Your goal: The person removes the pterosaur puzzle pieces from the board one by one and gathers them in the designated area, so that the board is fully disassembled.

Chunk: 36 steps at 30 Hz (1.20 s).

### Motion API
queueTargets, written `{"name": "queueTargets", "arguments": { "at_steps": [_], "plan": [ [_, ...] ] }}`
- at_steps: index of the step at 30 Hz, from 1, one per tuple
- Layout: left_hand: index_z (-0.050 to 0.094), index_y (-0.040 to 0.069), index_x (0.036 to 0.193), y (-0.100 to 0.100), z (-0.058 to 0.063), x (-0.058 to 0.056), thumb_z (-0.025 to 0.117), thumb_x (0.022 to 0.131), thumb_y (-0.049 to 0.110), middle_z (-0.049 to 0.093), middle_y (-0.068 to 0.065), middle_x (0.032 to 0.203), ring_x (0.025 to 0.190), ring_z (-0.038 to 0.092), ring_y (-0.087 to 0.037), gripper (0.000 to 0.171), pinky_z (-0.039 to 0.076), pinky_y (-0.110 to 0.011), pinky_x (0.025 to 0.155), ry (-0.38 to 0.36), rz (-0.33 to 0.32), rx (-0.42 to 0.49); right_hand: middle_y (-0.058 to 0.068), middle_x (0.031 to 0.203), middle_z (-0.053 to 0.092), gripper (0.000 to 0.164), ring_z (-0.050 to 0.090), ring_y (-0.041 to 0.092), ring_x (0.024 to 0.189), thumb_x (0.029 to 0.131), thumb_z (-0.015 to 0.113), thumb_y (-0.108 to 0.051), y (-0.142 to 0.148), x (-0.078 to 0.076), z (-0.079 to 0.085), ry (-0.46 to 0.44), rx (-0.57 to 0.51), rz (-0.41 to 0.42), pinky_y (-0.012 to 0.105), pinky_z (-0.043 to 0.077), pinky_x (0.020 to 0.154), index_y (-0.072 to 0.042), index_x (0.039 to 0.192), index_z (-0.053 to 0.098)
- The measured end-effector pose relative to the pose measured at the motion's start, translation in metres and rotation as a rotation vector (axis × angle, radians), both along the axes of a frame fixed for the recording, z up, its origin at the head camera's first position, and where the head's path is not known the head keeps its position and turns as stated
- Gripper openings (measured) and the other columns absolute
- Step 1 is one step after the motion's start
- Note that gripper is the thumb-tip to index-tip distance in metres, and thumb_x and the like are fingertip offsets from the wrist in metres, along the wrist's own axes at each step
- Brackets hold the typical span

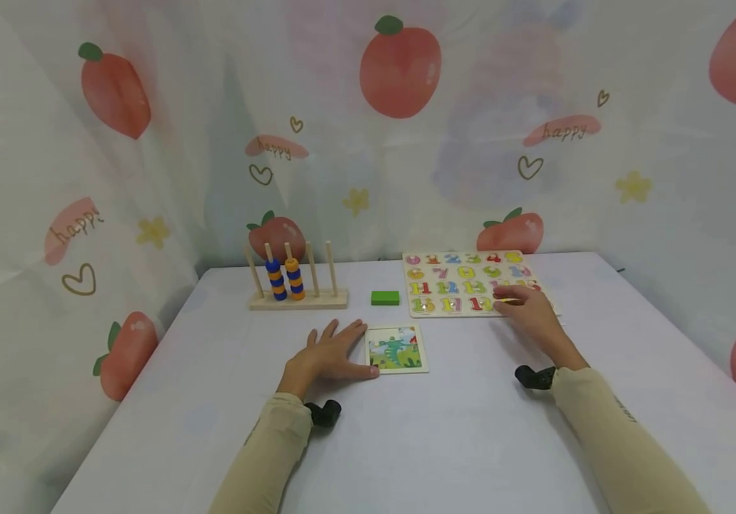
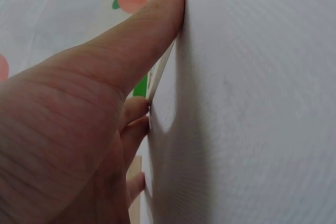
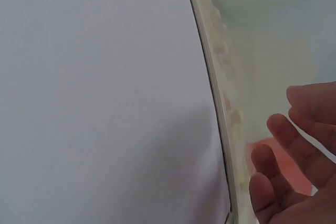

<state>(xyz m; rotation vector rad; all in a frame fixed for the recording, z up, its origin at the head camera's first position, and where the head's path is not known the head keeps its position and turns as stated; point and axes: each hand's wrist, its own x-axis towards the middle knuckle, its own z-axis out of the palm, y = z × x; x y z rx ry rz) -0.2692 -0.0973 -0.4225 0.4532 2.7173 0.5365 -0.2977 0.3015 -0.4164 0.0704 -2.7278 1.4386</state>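
A small square dinosaur picture puzzle [image 1: 396, 349] with a pale frame lies flat on the white table. My left hand [image 1: 329, 358] is at its left side, fingers spread, with the thumb [image 2: 157, 11] touching the near corner and the index finger reaching the far corner. Farther right, my right hand [image 1: 532, 321] hovers over the near right part of a wooden number board [image 1: 457, 280] with colourful numerals. Its fingers [image 3: 278, 127] are loosely bent, apart from the board, and nothing shows between them. That hand hides some of the numerals.
Behind the left hand stands a wooden peg rack [image 1: 300, 303], with blue and orange beads [image 1: 276, 280] stacked on two of its pegs. A green block [image 1: 385, 298] lies between rack and number board. A fruit-printed curtain [image 1: 368, 157] encloses the table's back and sides.
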Motion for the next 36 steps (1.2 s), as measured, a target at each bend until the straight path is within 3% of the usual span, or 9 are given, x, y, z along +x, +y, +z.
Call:
{"name": "queueTargets", "arguments": {
  "at_steps": [11, 24, 36],
  "plan": [
    [0.031, 0.024, 0.171, 0.0, 0.0, 0.0, 0.074, 0.09, 0.068, 0.02, 0.004, 0.178, 0.164, 0.004, -0.036, 0.102, -0.002, -0.065, 0.127, 0.0, 0.002, -0.015, 0.024, 0.141, 0.065, 0.037, 0.059, 0.044, 0.129, 0.105, 0.068, -0.01, -0.053, -0.001, -0.001, 0.078, 0.009, 0.151, 0.053, 0.053, 0.103, 0.003, 0.14, 0.066],
    [0.03, 0.024, 0.172, 0.001, 0.001, -0.001, 0.074, 0.092, 0.067, 0.019, 0.003, 0.178, 0.164, 0.003, -0.038, 0.101, -0.002, -0.066, 0.127, -0.014, 0.0, -0.02, 0.019, 0.134, 0.069, 0.033, 0.061, 0.038, 0.121, 0.103, 0.069, -0.01, -0.102, -0.002, -0.001, 0.048, 0.056, 0.292, 0.048, 0.053, 0.097, 0.001, 0.133, 0.072],
    [0.03, 0.026, 0.171, 0.001, -0.001, -0.002, 0.074, 0.09, 0.07, 0.02, 0.005, 0.178, 0.164, 0.004, -0.036, 0.102, -0.001, -0.066, 0.127, -0.01, -0.002, -0.025, 0.012, 0.124, 0.067, 0.019, 0.059, 0.036, 0.12, 0.101, 0.073, -0.01, -0.132, 0.001, -0.009, -0.001, 0.146, 0.365, 0.056, 0.049, 0.106, -0.005, 0.118, 0.078]
  ]
}}
